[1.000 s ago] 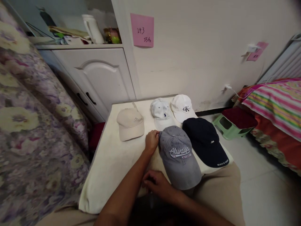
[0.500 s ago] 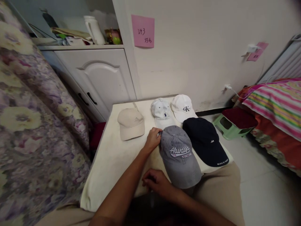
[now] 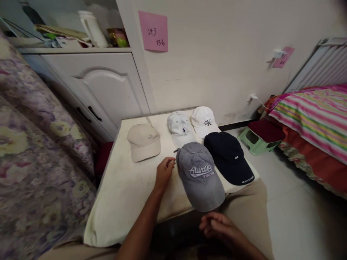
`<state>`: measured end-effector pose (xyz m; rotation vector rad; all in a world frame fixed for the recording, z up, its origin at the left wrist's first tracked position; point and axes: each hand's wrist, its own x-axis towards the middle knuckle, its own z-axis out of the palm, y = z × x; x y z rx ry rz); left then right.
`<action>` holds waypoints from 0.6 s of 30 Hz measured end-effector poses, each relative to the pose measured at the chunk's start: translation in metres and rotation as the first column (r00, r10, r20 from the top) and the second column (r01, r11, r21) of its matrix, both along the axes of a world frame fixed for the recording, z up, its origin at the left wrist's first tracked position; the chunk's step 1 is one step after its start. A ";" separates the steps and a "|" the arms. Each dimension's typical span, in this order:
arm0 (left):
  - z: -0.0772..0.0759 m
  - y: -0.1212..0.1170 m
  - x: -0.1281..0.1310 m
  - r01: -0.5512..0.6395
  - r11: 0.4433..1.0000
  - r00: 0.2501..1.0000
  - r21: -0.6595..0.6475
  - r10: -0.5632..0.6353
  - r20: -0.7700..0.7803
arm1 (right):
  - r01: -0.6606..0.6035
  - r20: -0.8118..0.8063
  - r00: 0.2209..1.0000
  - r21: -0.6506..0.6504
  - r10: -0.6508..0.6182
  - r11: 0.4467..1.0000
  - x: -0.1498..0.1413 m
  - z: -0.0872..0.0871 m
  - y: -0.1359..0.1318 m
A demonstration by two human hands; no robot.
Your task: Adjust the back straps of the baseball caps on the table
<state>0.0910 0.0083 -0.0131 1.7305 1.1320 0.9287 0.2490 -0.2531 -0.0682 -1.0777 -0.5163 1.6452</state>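
Note:
A grey cap (image 3: 200, 177) with "Always" stitched on it lies on the small cream-covered table (image 3: 127, 195), its brim over the near edge. My left hand (image 3: 163, 171) rests on the cloth just left of the cap's rear. Its fingers are curled, their tips beside the cap's edge, and nothing is in them. My right hand (image 3: 218, 227) hangs below the table's near edge under the grey brim, fingers loosely apart and holding nothing. A navy cap (image 3: 229, 157) lies right of the grey one. A beige cap (image 3: 143, 141) and two white caps (image 3: 180, 126) (image 3: 204, 121) lie further back.
A white cupboard (image 3: 97, 90) stands behind the table on the left, with a flowered cloth (image 3: 35, 151) beside it. A green stool (image 3: 256, 139) and a bed with a striped cover (image 3: 311, 115) are on the right. A pink note (image 3: 153, 30) hangs on the wall.
My right hand has left the cloth by the grey cap's brim and dropped below the table edge to the right. My left hand has let go of the cap's rear. The view shifted slightly.

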 end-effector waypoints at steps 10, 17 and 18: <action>0.004 -0.047 -0.010 -0.015 0.987 0.980 -0.161 0.046 0.192 | 0.531 -0.345 0.772 -0.110 -0.533 0.840 0.000 0.021 0.039; -0.005 -0.074 -0.025 -0.023 0.936 0.909 -0.352 0.165 0.382 | 0.538 -0.381 0.770 -0.046 -0.512 0.842 0.006 0.041 0.042; -0.008 -0.079 -0.022 0.014 0.921 0.899 -0.389 0.159 0.409 | 0.532 -0.382 0.775 -0.036 -0.504 0.846 0.008 0.043 0.040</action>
